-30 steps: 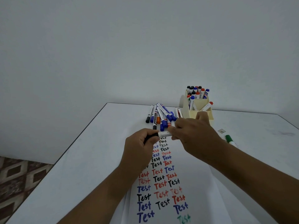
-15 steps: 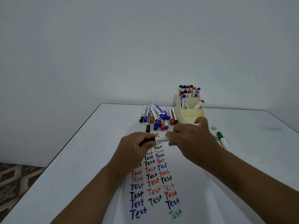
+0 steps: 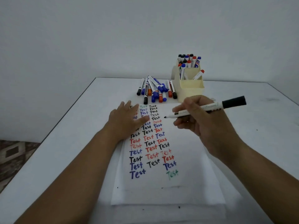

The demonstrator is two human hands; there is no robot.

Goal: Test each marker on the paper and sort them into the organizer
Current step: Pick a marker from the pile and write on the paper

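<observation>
Two bare forearms come into view from the bottom edge, one on each side. No sleeve, cuff, glove, watch, bracelet or ring shows on either. The left hand has slender fingers with short nails. The right hand shows its knuckles and the back of the palm. Both wrists are uncovered along their whole visible length.

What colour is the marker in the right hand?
Black: cap and tip, head view.
</observation>
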